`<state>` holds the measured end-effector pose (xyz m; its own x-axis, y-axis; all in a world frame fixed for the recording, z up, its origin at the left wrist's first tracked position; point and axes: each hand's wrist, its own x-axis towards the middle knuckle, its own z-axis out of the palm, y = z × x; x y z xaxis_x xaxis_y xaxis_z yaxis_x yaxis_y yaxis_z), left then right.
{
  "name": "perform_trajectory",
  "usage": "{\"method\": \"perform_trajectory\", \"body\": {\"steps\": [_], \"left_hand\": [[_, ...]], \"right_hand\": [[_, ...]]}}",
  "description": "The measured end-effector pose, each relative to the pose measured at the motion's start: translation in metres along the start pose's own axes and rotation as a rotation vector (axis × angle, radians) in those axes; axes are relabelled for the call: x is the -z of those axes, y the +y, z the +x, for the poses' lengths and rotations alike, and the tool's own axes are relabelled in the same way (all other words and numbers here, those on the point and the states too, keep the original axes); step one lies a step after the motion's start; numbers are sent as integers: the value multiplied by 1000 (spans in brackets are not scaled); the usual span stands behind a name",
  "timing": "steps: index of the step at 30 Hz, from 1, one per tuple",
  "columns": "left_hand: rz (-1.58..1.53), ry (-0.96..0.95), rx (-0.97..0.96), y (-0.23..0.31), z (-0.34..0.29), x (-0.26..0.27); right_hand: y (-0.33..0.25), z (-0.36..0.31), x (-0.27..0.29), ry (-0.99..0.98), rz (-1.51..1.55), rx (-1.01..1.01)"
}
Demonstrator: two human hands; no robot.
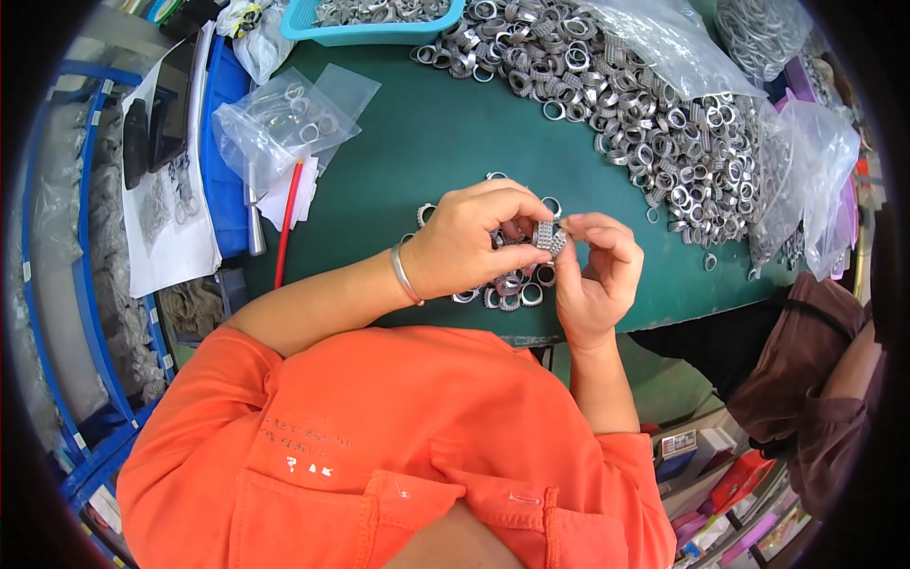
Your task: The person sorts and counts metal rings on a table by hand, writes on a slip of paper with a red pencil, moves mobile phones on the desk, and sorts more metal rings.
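Note:
Over the near part of the green tabletop, my two hands meet around silver rings (547, 235) with rows of small studs. My left hand (462, 239), with a metal bangle at the wrist, is closed, pinching them between thumb and fingers. From the other side my right hand (600, 273) grips them with thumb and forefinger. Whether two or more rings are stacked there, I cannot tell. Beneath and around my hands lies a small group of loose silver rings (509, 302), partly hidden by my fingers.
A large heap of silver rings (626, 104) covers the far right, with clear plastic bags (806, 171) beside it. A blue basket (379, 34) of small metal pieces stands at the back. To the left lie a bag of rings (294, 119), a red pencil (288, 223) and a phone (173, 100). Another person's sleeve (791, 351) is at right.

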<state>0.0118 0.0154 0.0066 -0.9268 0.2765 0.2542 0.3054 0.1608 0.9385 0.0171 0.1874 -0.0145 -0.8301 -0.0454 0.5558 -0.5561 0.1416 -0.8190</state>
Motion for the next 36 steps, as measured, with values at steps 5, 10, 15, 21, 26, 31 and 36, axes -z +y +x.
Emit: {"method": "perform_trajectory", "body": {"steps": [5,10,15,21,26,31,36], "left_hand": [[-18,9,-3,3,0,0],[-14,-6,-48,4,1,1],[24,-41,-36,6,-1,2],[124,-64,-191,4,0,9],[409,-125,-212,-1,3,33],[411,-226,-182,-3,5,31],[392,-187,-139,-3,1,31]], "right_hand": [[-4,-3,-4,46,179,-63],[-12,0,0,62,502,-417],[-9,-4,4,25,511,-430],[-17,-6,0,-58,107,-278],[29,45,34,-6,-741,174],[52,70,55,1,-1087,119],[39,54,53,-28,-367,-137]]}}
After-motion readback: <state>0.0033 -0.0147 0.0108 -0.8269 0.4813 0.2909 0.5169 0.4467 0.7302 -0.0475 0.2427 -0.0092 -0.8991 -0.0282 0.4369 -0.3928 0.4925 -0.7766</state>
